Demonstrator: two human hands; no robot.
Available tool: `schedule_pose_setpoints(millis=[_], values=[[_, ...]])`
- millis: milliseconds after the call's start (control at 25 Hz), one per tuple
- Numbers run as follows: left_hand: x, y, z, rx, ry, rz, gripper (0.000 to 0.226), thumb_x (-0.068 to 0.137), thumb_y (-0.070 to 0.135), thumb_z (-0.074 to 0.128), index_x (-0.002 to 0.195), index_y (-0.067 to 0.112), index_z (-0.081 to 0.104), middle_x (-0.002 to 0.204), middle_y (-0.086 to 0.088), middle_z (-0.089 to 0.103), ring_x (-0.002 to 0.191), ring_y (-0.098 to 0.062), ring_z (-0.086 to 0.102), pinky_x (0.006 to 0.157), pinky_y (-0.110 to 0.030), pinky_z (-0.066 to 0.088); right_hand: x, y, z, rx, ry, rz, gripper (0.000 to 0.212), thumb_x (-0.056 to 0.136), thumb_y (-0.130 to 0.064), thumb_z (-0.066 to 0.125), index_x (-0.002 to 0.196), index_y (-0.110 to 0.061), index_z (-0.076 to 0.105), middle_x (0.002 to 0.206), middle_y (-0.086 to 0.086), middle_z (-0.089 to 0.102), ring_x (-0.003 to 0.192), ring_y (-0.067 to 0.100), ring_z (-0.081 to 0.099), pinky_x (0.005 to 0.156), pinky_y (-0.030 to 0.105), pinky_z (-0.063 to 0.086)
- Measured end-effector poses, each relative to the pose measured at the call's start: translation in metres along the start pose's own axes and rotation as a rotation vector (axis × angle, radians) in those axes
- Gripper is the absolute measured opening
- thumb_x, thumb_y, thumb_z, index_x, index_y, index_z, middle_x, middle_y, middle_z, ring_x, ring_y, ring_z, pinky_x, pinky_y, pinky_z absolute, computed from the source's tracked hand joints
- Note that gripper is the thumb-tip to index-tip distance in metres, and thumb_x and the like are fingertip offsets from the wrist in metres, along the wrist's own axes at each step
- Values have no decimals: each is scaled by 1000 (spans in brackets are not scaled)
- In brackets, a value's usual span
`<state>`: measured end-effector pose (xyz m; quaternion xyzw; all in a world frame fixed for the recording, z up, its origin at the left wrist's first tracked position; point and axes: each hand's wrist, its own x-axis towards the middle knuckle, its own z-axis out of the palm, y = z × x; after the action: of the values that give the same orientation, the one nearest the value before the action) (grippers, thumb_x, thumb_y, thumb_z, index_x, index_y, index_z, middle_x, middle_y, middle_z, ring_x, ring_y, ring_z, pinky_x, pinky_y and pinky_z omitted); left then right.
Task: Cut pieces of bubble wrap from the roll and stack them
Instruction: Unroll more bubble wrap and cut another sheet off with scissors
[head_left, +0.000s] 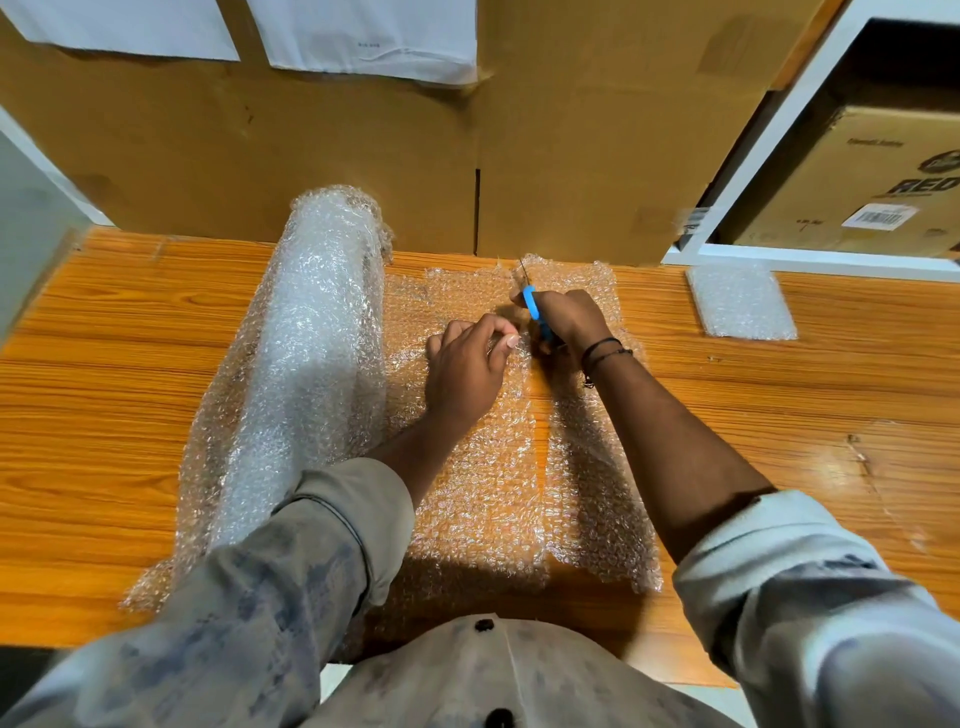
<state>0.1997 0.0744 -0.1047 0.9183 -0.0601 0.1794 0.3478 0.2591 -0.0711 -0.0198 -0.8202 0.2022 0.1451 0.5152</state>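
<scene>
Bubble wrap roll (311, 364) & unrolled sheet (483, 493): clear-whitish, dotted w/ bubbles. Scissors (531, 304): blue handles. Table (104, 364): orange-brown, streaky wood grain. Cardboard (311, 145): plain tan. Paper sheets (374, 36): white. Shirt (260, 597): pale grey w/ blue-grey blotches, black buttons (484, 625). Wrist cord (602, 351): black.

Both forearms reach forward; left hand (465, 366) pinching, right hand (569, 319) clenched

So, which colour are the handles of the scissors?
Blue handles, held in the right hand; head view.
</scene>
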Motion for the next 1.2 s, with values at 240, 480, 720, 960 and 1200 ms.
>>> schedule_pose_setpoints(millis=[240, 480, 720, 960, 1200], values=[[1, -3, 2, 13, -28, -5, 14, 104, 43, 49, 111, 35, 59, 110, 16, 71, 105, -15, 54, 87, -36, 30, 18, -1, -7, -178, 76, -40, 17, 94, -13, 65, 80, -6, 58, 77, 9, 61, 59, 24, 61, 45, 27, 48], [2, -2, 0, 44, -21, -22, 9, 104, 36, 56, 110, 30, 59, 101, 8, 71, 103, -20, 56, 84, -34, 24, 1, 9, -15, -80, 43, -65, 21, 93, -22, 72, 89, -9, 56, 69, 13, 69, 48, 22, 59, 43, 23, 39], [0, 2, -4, 134, -89, -16, 9, 100, 34, 58, 109, 32, 59, 108, 9, 69, 110, -21, 52, 88, -38, 29, -71, 56, -15, -153, 108, -223, 9, 94, -13, 66, 92, -9, 58, 82, 8, 71, 63, 24, 69, 43, 20, 43], [-4, 7, -7, 166, -102, 83, 13, 95, 46, 61, 101, 35, 63, 119, 18, 65, 115, -16, 52, 92, -39, 35, -104, 96, -33, -381, 220, -345, 23, 86, -27, 79, 94, -11, 63, 88, 13, 73, 77, 31, 68, 61, 38, 53], [-2, 28, -5, 200, -215, -4, 28, 94, 54, 60, 110, 31, 64, 128, 11, 63, 122, -23, 52, 93, -40, 30, -115, 122, -78, -403, 385, -392, 20, 88, -27, 75, 97, -11, 67, 88, 14, 73, 79, 35, 68, 66, 41, 57]])
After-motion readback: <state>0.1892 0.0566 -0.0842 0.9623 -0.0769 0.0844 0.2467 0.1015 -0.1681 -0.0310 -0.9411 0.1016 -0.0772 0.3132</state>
